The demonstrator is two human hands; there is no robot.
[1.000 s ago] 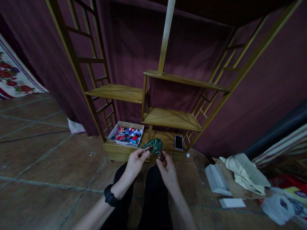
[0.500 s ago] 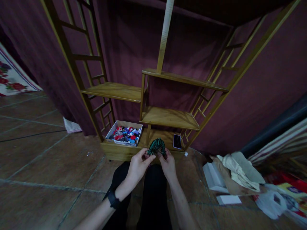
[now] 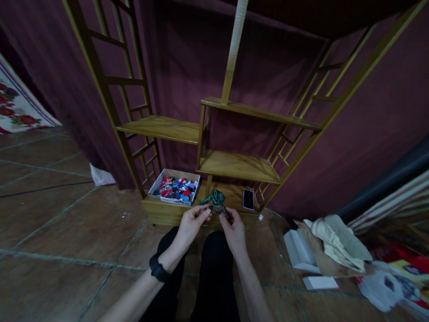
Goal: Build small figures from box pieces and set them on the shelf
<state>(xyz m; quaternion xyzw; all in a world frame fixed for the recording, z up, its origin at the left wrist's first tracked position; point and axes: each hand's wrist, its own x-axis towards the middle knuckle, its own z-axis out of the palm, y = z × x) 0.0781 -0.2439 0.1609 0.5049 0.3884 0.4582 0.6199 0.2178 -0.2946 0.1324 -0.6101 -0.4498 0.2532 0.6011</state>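
Both my hands hold a small piece of shiny green knotted fabric [image 3: 217, 197] with a dark brown part below it; its exact kind is unclear. My left hand [image 3: 191, 224] pinches its left side between thumb and fingers. On the right, my right hand [image 3: 233, 228] grips the brown part with closed fingers. The piece is in front of the shelf's lowest board, above my knees. Just behind and left of it, a shallow cardboard box [image 3: 155, 191] is filled with small red, blue, purple and black pieces.
A wooden shelf unit [image 3: 164, 127] with stepped boards stands ahead against a dark red curtain. On its bottom board lies a phone [image 3: 248, 199]. White boxes [image 3: 299, 250], a pale cloth [image 3: 330, 241] and a plastic bag [image 3: 378, 286] lie on the tiled floor at right.
The green piece has been turned in my hands: its arched shape has given way to a knot on top, a tail pointing left and the brown part showing. My hands stay nearly in place.
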